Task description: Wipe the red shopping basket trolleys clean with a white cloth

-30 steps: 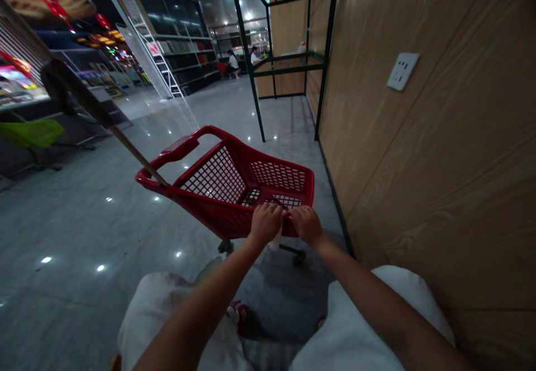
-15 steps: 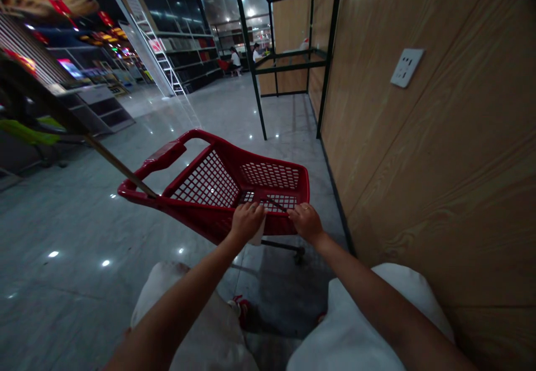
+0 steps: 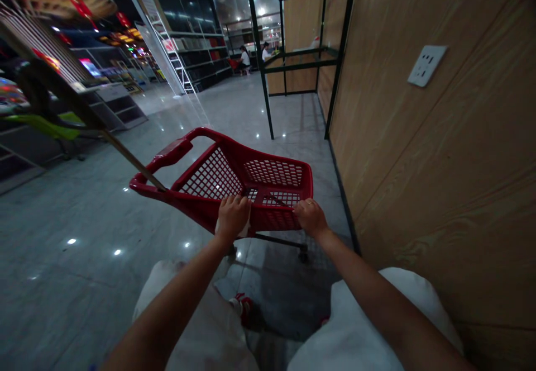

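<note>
A red plastic shopping cart (image 3: 205, 178) with lattice sides stands before me, its handle end to the left. My left hand (image 3: 234, 214) presses a white cloth (image 3: 244, 229) against the cart's near rim, with the fingers curled over the edge. Only a bit of the cloth shows below the hand; it could also be a paper wipe. Near the right end of the same rim, my right hand (image 3: 310, 215) is closed around the edge. A thin dark stick (image 3: 278, 199) lies inside the basket beside it.
A long pole (image 3: 129, 156) slants from upper left to the cart's handle end. The wooden wall (image 3: 419, 164) with a socket (image 3: 427, 66) rises at right. Ahead are a black metal frame (image 3: 301, 65), a ladder (image 3: 178, 63), shelves and seated people. A green chair (image 3: 46, 128) stands left.
My left hand has slid left along the cart's near rim with the cloth. My right hand still grips the right end. The view has shifted slightly.
</note>
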Demonstrator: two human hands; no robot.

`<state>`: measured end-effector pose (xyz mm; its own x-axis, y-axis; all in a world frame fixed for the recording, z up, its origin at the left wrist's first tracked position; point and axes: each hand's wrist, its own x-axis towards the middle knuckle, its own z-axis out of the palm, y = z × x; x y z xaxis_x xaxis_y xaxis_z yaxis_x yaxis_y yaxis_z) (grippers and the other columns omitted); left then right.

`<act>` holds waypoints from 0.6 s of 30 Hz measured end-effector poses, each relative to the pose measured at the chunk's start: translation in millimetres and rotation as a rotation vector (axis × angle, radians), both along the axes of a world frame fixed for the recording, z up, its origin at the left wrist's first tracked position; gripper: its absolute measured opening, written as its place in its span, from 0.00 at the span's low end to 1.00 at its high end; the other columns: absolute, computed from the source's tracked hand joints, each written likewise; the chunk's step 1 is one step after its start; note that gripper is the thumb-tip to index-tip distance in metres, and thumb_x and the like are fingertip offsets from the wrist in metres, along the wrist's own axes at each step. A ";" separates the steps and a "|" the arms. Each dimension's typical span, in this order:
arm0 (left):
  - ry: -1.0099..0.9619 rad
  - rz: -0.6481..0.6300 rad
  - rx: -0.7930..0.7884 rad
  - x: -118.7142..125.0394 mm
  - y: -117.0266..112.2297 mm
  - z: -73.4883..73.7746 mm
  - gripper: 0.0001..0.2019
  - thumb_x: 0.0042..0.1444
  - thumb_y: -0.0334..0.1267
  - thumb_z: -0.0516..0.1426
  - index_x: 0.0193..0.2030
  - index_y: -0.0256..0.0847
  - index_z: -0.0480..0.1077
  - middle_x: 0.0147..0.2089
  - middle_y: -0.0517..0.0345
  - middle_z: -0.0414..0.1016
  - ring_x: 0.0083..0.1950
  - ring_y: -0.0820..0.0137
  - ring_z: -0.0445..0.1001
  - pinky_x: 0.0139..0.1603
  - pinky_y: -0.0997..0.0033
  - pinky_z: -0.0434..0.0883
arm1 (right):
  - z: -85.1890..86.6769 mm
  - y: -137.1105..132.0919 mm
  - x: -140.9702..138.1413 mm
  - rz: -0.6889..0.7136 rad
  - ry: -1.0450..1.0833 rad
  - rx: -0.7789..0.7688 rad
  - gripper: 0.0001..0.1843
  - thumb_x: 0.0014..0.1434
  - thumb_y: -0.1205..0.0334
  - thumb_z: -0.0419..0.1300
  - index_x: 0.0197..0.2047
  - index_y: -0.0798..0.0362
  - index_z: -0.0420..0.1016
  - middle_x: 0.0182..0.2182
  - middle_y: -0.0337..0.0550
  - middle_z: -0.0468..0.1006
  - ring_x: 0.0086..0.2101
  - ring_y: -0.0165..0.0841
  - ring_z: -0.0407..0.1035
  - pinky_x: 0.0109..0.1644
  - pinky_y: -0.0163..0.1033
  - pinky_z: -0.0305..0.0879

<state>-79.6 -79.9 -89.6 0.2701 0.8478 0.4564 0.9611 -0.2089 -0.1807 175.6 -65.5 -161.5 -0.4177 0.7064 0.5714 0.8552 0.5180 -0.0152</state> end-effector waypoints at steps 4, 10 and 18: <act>-0.053 -0.055 -0.041 70.9 -2.5 -21.0 0.13 0.63 0.39 0.46 0.34 0.41 0.69 0.36 0.50 0.74 0.41 0.62 0.69 0.44 0.61 0.60 | 0.5 -2.1 -9.6 -0.021 0.023 -0.025 0.11 0.64 0.64 0.50 0.33 0.53 0.72 0.26 0.43 0.71 0.30 0.35 0.60 0.39 0.40 0.51; 0.006 -0.253 -0.124 82.7 3.8 -21.3 0.12 0.63 0.40 0.47 0.37 0.43 0.70 0.38 0.53 0.75 0.41 0.64 0.69 0.42 0.62 0.61 | 1.5 -1.0 -3.7 -0.008 0.016 -0.021 0.15 0.65 0.61 0.48 0.30 0.53 0.71 0.26 0.44 0.71 0.30 0.35 0.60 0.39 0.40 0.51; -0.062 0.018 0.028 -28.9 12.9 10.7 0.16 0.62 0.40 0.45 0.31 0.41 0.72 0.36 0.49 0.75 0.42 0.61 0.69 0.50 0.56 0.60 | -3.0 -0.6 -2.5 -0.016 0.040 -0.014 0.13 0.64 0.59 0.50 0.32 0.54 0.71 0.28 0.45 0.72 0.32 0.37 0.60 0.40 0.41 0.52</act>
